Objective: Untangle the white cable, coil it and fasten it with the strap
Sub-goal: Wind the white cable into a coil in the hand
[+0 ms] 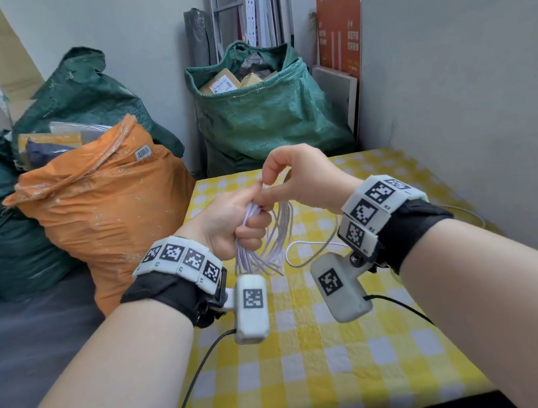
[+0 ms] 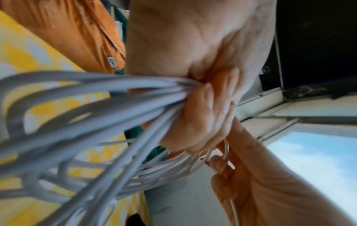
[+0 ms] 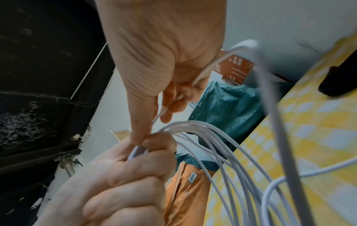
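Observation:
The white cable (image 1: 274, 241) hangs in several loops above the yellow checked table (image 1: 316, 352). My left hand (image 1: 231, 219) grips the top of the coil in a fist; in the left wrist view the loops (image 2: 115, 100) run out of that fist (image 2: 203, 110). My right hand (image 1: 292, 180) pinches one strand of the cable just above the left fist, and in the right wrist view the strand (image 3: 160, 113) passes between thumb and fingers of the right hand (image 3: 164, 85). A loose length of cable (image 1: 312, 249) curls on the table under my right wrist. No strap is visible.
An orange sack (image 1: 102, 206) and green sacks (image 1: 265, 114) stand beyond the table's far and left edges. A grey board (image 1: 469, 89) walls the right side. Black camera leads (image 1: 195, 376) trail over the tablecloth near me.

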Demonstrator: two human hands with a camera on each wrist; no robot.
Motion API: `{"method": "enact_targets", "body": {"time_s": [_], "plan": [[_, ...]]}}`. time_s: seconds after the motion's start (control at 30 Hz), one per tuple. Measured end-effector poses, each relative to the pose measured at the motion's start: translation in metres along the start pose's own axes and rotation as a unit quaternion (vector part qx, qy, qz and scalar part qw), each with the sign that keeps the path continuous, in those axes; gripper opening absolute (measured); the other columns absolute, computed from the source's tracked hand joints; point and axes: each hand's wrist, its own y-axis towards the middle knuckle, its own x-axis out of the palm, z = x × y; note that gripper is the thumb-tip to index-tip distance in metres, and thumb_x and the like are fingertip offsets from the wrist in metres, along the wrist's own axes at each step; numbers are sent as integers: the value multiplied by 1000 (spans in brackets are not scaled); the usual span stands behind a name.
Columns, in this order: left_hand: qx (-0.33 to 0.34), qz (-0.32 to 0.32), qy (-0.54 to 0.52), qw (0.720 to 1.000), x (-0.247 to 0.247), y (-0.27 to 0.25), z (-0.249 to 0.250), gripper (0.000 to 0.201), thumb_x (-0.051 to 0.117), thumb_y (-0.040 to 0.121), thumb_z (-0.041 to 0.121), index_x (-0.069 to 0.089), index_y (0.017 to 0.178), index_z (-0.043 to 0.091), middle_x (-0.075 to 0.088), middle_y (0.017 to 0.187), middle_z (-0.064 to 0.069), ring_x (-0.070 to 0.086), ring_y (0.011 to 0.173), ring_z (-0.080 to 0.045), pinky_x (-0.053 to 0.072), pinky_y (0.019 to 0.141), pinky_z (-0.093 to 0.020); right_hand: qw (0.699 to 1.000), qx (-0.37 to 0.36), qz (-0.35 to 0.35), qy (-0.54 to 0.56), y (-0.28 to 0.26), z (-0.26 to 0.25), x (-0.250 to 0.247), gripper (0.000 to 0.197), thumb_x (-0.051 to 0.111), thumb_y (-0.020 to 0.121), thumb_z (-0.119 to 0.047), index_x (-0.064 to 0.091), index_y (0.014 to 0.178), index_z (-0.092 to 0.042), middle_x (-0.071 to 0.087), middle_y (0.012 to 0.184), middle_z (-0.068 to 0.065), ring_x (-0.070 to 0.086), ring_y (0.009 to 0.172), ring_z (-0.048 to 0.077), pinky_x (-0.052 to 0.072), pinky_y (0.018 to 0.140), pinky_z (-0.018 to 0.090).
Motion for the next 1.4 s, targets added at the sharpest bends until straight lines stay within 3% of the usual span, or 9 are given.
{"method": "enact_targets", "body": {"time_s": [0.17,0.27,0.4,0.47,0.6,0.77,0.87,1.07,1.4], "plan": [[-34,-139,-94,985,-4,-6,-2,46,53,80,59,48,66,16,32,40,8,27,24,-1,19,32,-15,999,36,21,5,-1,21,-4,27,77,72,-44,68,80,-19,67,82,-7,59,78,3,45,71,16],[-26,-212,-127,969,-4,-10,-4,38,82,65,39,52,65,17,24,44,9,21,27,-2,24,32,-14,998,36,-47,37,-3,24,-3,23,64,84,-46,67,68,-29,61,62,-12,50,54,-3,38,57,17],[-22,-263,-175,949,-4,-6,-8,26,70,80,34,55,69,15,24,47,9,19,31,-3,28,34,-15,988,47,-114,88,-10,21,-2,50,43,97,-45,68,78,-6,62,64,2,44,41,-2,32,47,8],[-22,-275,-188,943,-4,-5,-9,26,64,84,35,56,71,14,32,44,9,24,30,-3,29,35,-15,989,54,-109,87,-11,20,0,54,42,95,-50,58,64,-9,53,55,3,42,44,8,34,51,15],[-21,-260,-207,943,-2,-3,-10,23,66,81,32,58,71,13,47,46,6,40,30,-3,37,36,-15,988,66,-80,110,-8,22,3,54,45,95,-49,39,53,-14,38,51,4,30,48,15,29,48,18],[-4,-213,-217,953,1,-5,-6,35,43,91,37,56,67,15,26,43,11,16,33,-3,27,33,-14,992,57,-47,101,-9,27,3,52,47,95,-45,64,73,-1,56,56,3,36,39,4,29,42,10],[20,-215,-304,928,-9,-6,-1,43,39,92,45,53,66,14,22,46,10,17,32,-5,26,33,-18,993,75,-16,90,-8,39,0,57,47,95,-46,65,85,7,55,68,12,30,33,3,24,36,10],[109,-106,-343,927,-27,-14,15,43,40,89,46,48,58,16,15,46,11,11,32,-4,19,31,-15,979,180,-37,93,-16,54,-6,47,53,88,-56,63,75,-12,50,60,-4,37,47,8,33,46,19],[158,-26,-446,881,-64,-15,1,49,37,94,43,41,54,17,16,43,10,10,33,-2,19,30,-16,972,226,-60,22,-13,51,-10,27,61,88,-40,62,82,-15,47,62,-4,40,52,10,35,50,21]]}}
